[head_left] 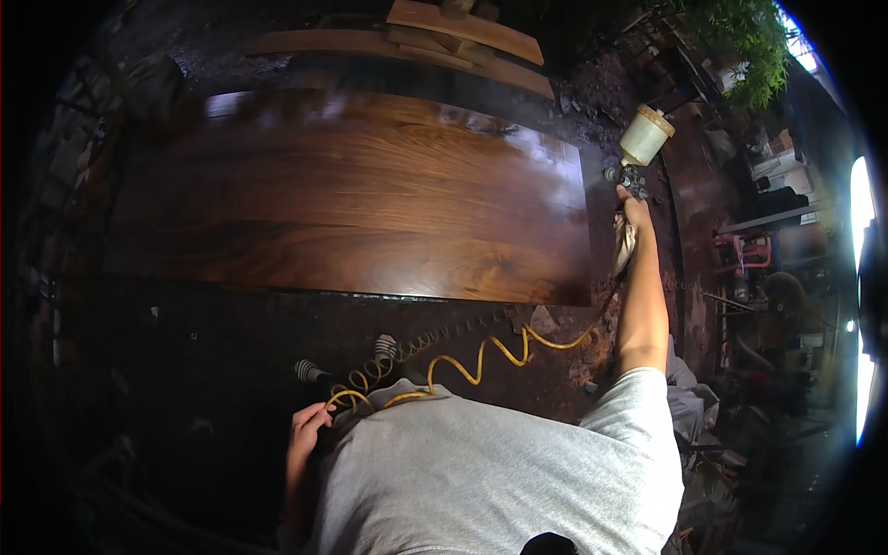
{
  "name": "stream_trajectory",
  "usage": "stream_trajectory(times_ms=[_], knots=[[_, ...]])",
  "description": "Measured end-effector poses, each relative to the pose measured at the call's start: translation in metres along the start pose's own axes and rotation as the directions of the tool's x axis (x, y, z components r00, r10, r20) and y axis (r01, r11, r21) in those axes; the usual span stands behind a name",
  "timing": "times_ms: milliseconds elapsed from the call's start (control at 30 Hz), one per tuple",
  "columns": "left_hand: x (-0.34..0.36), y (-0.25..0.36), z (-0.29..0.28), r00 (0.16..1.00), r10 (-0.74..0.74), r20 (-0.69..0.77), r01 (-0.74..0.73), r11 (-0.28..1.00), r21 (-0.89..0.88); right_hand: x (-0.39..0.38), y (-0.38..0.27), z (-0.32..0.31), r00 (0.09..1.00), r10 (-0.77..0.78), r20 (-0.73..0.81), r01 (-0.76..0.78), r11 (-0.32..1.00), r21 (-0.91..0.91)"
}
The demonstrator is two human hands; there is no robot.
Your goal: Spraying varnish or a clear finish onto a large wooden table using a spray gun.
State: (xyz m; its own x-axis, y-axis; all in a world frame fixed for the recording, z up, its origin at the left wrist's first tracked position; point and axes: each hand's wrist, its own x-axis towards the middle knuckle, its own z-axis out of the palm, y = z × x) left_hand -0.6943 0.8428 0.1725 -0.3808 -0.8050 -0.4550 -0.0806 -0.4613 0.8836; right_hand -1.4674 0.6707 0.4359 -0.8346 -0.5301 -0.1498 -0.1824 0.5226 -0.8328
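My right hand [634, 208] is closed around a spray gun [629, 178], with my arm stretched out past the right end of a wooden panel. A pale paint cup [647, 136] sits on top of the gun, tilted. The dark brown wooden panel [361, 194] lies flat in front of me, its glossy grain reflecting light. A yellow coiled air hose [478, 375] runs across my front toward the gun. At lower left, my left hand [311, 421] pinches a loop of this hose. A whitish cloth [625, 245] hangs by my right hand.
Beyond the panel, several wooden planks [462, 32] lie stacked. A green leafy plant [745, 46] hangs at the upper right. Cluttered equipment, including a red metal frame [754, 252], stands along the right. My feet in striped footwear [386, 347] are on the dark ground below the panel.
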Motion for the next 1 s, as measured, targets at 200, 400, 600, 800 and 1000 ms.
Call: stream_trajectory(times_ms=[200, 400, 600, 800, 1000], knots=[[-0.007, 0.006, 0.017, 1.000, 0.024, 0.007, -0.024, 0.999, 0.031, -0.003, -0.004, -0.001, 0.996, -0.021, 0.083, 0.021, 1.000, -0.004], [-0.013, 0.011, 0.039, 1.000, 0.009, 0.000, -0.009, 0.999, 0.034, 0.009, 0.001, -0.007, 0.993, -0.057, 0.103, 0.057, 0.998, 0.008], [-0.022, 0.005, 0.068, 1.000, -0.001, -0.025, 0.001, 1.000, 0.026, -0.004, -0.004, -0.002, 0.984, -0.069, 0.166, 0.070, 0.998, -0.004], [-0.038, -0.001, 0.081, 0.999, 0.014, -0.037, -0.014, 1.000, 0.004, -0.005, -0.002, -0.002, 0.979, -0.068, 0.191, 0.071, 0.997, -0.007], [-0.052, -0.004, 0.102, 0.996, 0.026, -0.088, -0.024, 0.999, 0.023, -0.009, -0.003, -0.003, 0.969, -0.113, 0.221, 0.113, 0.994, 0.014]])
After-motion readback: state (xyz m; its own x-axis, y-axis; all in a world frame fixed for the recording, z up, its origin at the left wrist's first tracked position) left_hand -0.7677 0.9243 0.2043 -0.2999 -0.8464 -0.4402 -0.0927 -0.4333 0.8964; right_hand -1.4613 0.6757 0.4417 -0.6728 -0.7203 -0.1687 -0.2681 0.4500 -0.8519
